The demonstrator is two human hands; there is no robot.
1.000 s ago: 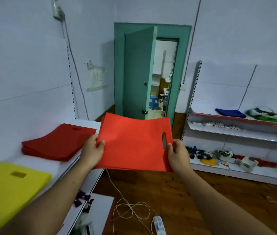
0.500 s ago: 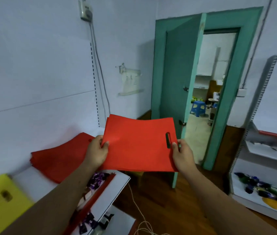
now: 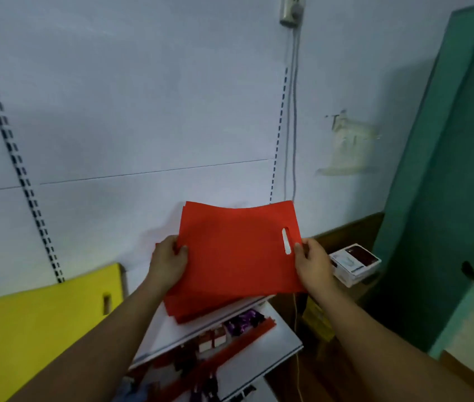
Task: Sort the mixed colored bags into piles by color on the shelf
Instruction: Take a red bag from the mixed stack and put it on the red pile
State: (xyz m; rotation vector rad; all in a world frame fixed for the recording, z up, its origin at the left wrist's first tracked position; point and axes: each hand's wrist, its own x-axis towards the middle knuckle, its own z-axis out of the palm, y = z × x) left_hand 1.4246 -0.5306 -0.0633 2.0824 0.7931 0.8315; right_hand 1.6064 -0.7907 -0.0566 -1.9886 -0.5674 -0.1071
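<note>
Both hands (left hand (image 3: 169, 264), right hand (image 3: 312, 264)) grip red bags (image 3: 235, 250).

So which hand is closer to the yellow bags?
Left. The left hand grips the left edge of the red bag, on the side toward the yellow bags; the right hand grips the opposite edge, farther away.

The person's left hand (image 3: 169, 264) and right hand (image 3: 314, 265) are bare, as are both forearms all the way to the near edge.
</note>
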